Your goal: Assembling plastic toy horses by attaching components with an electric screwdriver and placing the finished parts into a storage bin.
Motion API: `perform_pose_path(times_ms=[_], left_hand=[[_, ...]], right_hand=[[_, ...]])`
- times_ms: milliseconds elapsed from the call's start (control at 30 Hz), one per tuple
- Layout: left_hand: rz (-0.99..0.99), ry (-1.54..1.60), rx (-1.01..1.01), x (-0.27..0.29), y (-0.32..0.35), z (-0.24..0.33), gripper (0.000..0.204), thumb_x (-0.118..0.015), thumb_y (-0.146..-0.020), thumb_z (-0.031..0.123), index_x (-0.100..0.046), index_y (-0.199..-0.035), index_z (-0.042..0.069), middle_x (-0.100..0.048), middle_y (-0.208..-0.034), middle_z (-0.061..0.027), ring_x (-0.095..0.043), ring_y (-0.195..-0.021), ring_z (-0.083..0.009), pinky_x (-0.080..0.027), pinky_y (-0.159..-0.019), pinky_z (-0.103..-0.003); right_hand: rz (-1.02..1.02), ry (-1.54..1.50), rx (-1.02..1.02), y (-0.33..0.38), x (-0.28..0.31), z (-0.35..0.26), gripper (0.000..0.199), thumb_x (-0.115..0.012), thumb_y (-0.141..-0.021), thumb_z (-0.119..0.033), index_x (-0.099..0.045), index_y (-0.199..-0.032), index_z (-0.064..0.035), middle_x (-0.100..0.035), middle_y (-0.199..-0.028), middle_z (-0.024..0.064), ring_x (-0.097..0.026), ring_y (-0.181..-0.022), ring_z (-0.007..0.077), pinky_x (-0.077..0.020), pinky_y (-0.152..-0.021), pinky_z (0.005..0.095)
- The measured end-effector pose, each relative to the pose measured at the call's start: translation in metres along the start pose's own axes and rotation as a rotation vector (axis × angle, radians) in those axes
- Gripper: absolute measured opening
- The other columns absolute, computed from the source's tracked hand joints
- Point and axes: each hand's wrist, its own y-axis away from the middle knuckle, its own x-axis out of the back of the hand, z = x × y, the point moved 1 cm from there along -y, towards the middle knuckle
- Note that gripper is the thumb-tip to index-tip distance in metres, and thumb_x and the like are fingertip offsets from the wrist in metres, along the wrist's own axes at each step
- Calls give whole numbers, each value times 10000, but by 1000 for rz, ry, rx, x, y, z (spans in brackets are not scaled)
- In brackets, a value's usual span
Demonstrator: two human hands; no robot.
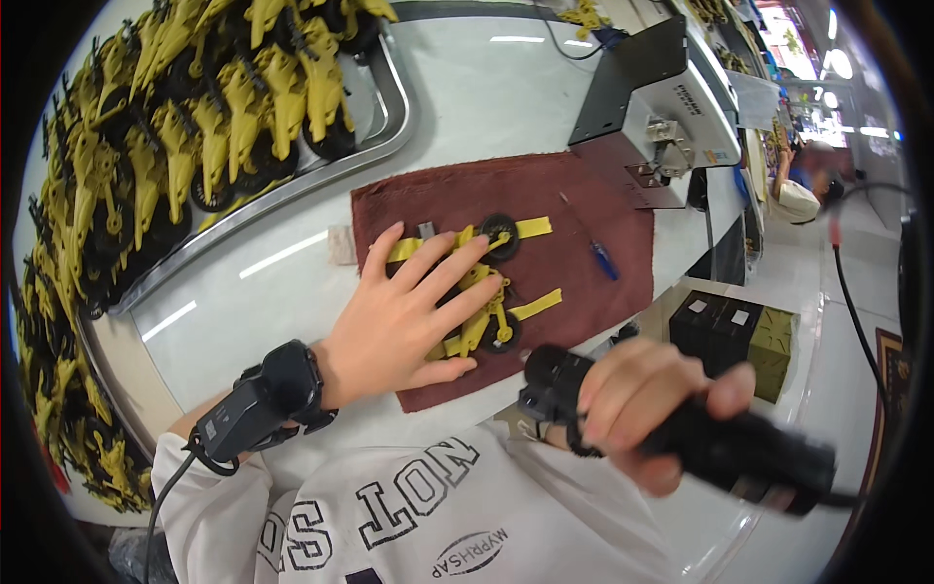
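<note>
My left hand (413,307) lies with spread fingers over yellow toy vehicle parts (477,326) on a dark red cloth (623,214). Black wheels (500,236) and yellow strips (537,304) stick out past the fingertips; the palm hides the rest. At the lower right, my right hand (647,404) is wrapped around a black corded electric screwdriver (744,453), held up off the cloth and somewhat blurred. Its bit cannot be made out. To the right of the yellow parts lies a small screwdriver with a blue handle (603,260).
A metal tray (389,122) piled with similar yellow parts and black wheels fills the left. A grey and black machine (671,112) stands beyond the cloth at the right. Black boxes (715,326) sit below the table's right edge. Another person (798,200) is farther off.
</note>
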Motion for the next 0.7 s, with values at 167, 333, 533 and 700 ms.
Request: perform_pose_path(times_ms=[167,333,533,700], left_hand=[[18,12,5,-4,3,-1,757,-733,-596,449,-506,-1257,160,-376,-1403,-104,-394,-1233,-299,-211,-1029,-554],[-5,4,1,-2,3,1,780,-744,-587,434,-492,-1275,167,-348,-1422,-101,-377,-1254,-296,-209,-1035,-559],[5,36,7,-5,5,0,765,-744,-600,418,-492,-1276,165,-364,-1412,-103,-378,-1257,-295,-208,-1036,-561],[24,38,13,-9,7,-2,747,-735,-616,427,-494,-1272,165,-388,-1396,-98,-379,-1259,-292,-215,-1032,-555]], right_hand=[[-22,103,-16,5,-16,0,542,-658,-782,-113,-285,-1173,-78,-586,-675,97,-571,-479,206,-485,-471,335],[3,57,-110,4,-18,10,593,-674,-701,44,-304,-1141,-106,-581,-754,126,-562,-539,227,-469,-482,360],[-6,60,-83,1,-26,17,556,-666,-704,42,-312,-1112,-88,-581,-730,125,-550,-502,226,-467,-455,355],[17,69,-46,1,-26,6,513,-660,-734,-7,-306,-1099,-74,-578,-680,113,-549,-469,227,-478,-442,367]])
